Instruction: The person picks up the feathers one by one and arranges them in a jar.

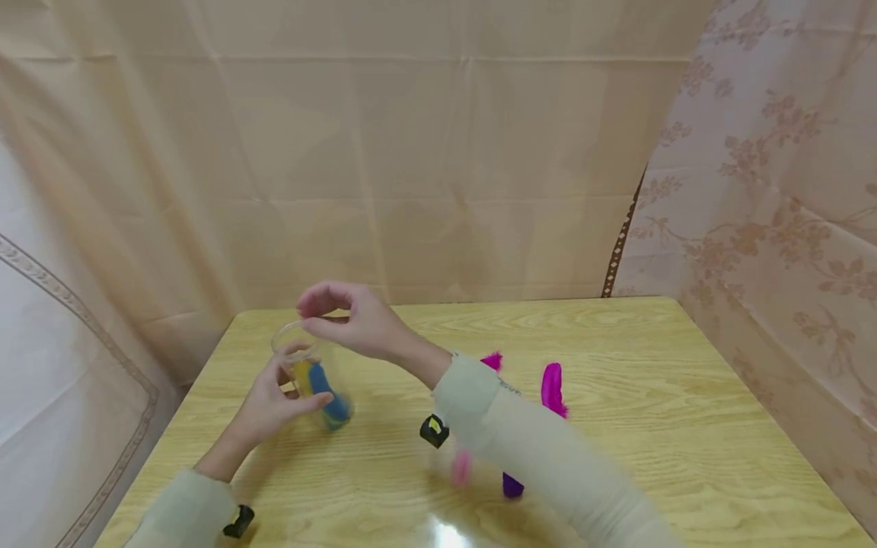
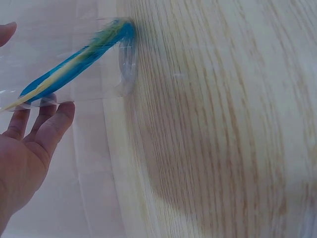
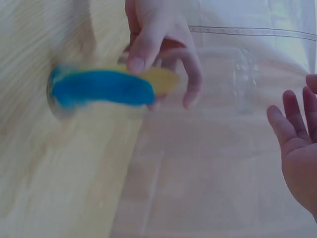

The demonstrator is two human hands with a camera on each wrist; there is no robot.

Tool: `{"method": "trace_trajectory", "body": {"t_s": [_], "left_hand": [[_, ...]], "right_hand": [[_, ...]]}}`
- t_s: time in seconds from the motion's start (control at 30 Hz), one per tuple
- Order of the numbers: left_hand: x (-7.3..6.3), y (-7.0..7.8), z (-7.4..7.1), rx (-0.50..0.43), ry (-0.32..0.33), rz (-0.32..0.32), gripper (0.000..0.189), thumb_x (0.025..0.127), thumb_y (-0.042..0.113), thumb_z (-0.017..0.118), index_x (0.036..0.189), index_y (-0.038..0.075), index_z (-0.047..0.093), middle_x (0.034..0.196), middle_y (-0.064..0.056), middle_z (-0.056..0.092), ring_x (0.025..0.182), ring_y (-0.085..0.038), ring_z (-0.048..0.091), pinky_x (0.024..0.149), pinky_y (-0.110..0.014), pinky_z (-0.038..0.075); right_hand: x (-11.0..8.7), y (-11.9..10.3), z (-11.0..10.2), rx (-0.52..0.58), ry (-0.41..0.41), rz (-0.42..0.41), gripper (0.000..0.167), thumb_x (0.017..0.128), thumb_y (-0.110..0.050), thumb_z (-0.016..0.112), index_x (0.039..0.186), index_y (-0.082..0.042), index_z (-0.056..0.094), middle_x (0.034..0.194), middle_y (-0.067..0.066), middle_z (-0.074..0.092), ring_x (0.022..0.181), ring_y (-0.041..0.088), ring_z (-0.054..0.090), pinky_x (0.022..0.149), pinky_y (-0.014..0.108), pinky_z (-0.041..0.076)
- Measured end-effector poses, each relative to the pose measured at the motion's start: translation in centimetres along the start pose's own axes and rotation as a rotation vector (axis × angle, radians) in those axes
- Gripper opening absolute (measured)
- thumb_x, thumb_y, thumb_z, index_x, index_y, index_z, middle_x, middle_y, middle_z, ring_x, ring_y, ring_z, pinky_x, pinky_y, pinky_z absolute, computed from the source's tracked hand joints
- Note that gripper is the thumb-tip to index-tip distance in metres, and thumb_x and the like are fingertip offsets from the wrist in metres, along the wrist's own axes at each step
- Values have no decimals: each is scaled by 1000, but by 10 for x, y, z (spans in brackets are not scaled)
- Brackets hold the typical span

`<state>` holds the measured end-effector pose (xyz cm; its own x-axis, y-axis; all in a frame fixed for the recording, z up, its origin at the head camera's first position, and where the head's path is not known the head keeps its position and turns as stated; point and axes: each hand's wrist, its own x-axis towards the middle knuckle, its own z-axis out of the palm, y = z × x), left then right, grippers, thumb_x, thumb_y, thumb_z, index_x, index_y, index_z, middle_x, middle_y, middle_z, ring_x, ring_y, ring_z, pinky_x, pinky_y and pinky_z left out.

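My left hand (image 1: 263, 403) grips a clear, see-through jar (image 1: 275, 347) around its side, thumb and fingers on opposite walls. Inside the jar lie a blue feather (image 1: 319, 379) and a yellow feather (image 3: 163, 81), side by side along its length. In the head view the jar leans, its mouth toward the far left and its base near the table. My right hand (image 1: 363, 320) is beside the jar's mouth, fingers loosely bent. Its fingers (image 3: 293, 113) hold nothing in the right wrist view.
On the wooden table (image 1: 651, 426), a magenta feather (image 1: 552, 387) lies to the right of my right sleeve. Another magenta tip (image 1: 492, 361), a pink feather (image 1: 462, 467) and a dark purple piece (image 1: 512, 485) show around the sleeve, which partly covers them. Curtains (image 1: 438, 152) hang behind the table.
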<state>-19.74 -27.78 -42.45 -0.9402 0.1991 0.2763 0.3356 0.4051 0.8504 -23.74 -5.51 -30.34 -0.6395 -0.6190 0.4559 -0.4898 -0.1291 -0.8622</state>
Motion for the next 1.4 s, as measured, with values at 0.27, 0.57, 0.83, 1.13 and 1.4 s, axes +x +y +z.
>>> {"method": "trace_trajectory", "body": {"t_s": [0.27,0.57,0.83,1.13,1.4], "left_hand": [[1,1,1,-61,-28,-23,77,83,3,84,144,8,38,128,-21,54,99,-32,57,74,-29,58],[1,0,1,-57,-28,-30,78,83,4,84,145,7,37,131,-24,53,104,-35,57,77,-28,58],[2,-4,0,-72,-27,-29,79,83,3,84,146,6,37,133,-22,55,102,-35,57,74,-28,58],[2,-4,1,-62,-24,-33,80,82,4,85,146,7,37,132,-25,54,105,-37,57,76,-28,58],[1,-4,1,-57,-20,-19,77,82,3,84,145,8,39,131,-25,53,99,-33,57,72,-28,58]], "right_hand": [[-31,-11,-40,-273,-262,49,29,96,-6,70,125,-2,64,124,9,66,117,20,60,96,28,52],[-66,-10,-66,-652,-547,51,37,99,-15,68,134,-8,63,133,3,64,124,14,57,103,33,48],[-104,1,-73,-807,-730,148,47,96,-16,72,141,-11,59,136,1,61,128,14,53,110,28,39],[-147,8,-75,-985,-802,198,74,82,19,68,143,-22,58,142,-5,54,134,15,48,106,28,45],[-170,30,-69,-1167,-852,79,71,78,5,79,140,-23,60,140,-3,55,135,17,47,109,30,41]]}}
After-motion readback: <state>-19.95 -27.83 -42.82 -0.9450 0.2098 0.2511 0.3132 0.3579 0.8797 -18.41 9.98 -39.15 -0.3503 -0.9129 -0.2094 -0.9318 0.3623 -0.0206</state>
